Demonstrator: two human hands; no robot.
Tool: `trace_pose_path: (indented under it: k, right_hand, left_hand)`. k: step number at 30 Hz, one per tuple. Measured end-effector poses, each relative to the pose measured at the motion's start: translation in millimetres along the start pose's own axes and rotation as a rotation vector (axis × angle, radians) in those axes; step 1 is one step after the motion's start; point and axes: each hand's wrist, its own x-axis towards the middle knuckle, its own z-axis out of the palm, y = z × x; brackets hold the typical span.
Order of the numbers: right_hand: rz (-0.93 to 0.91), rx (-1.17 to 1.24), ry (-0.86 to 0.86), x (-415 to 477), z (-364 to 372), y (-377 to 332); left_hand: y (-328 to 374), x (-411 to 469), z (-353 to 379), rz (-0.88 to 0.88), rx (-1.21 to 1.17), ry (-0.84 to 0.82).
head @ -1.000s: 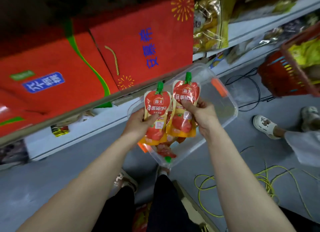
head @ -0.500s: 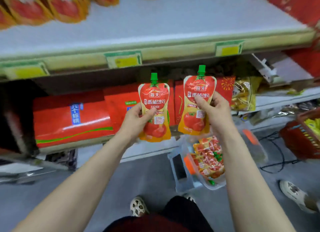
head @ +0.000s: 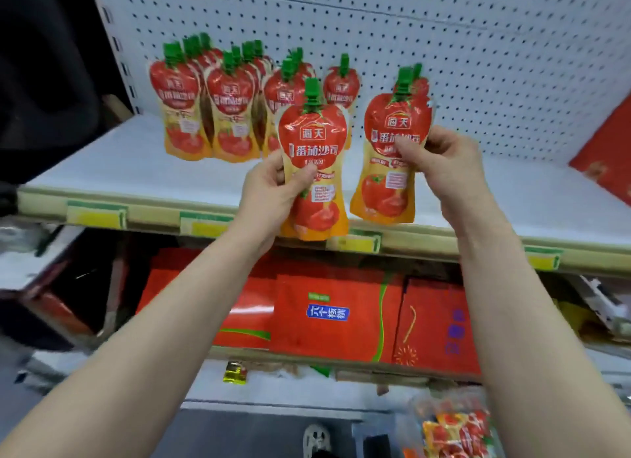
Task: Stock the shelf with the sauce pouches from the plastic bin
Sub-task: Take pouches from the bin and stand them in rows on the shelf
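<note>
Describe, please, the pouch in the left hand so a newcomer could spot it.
Find the white shelf under the pegboard, with pouches standing at its back left. The left hand holds one pouch upright before the shelf's front edge. It is lower than the right hand's pouch.

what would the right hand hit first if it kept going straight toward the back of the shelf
Probably only the pegboard back panel. The shelf behind the right hand and its pouch looks bare, though depth is uncertain.

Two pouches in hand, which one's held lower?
The pouch in the left hand, pouch: its bottom hangs below the shelf edge. The right hand's pouch sits higher, its bottom above that edge.
</note>
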Motion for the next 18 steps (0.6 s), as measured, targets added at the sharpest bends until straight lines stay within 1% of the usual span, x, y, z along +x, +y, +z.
trace_pose_path:
  k: [4,8,12,16,18]
  right_hand:
    - [-0.04,-0.067,-0.039,52.9,11.2,3.3]
    - [0.042,-0.064,-0.09,106.8,20.0,34.1]
    - [0.122,-0.004,-0.111,148.9,37.2,64.9]
    - [0.192,0.0,-0.093,184.1,53.2,89.3]
    - [0.194,-0.002,-0.094,198.0,58.2,97.6]
  left_hand:
    - [6.1,37.5,-12.6,0.057,-0.002,0.072]
    - [-0.2,65.5,-23.0,0.055,-0.016,0.175]
    - [-11.7,85.8,-30.1,0.045,0.005,0.243]
    - [-19.4,100.3,-31.2,0.035,0.022,0.279]
    - [-21.7,105.5,-30.3,0.03,0.023,0.281]
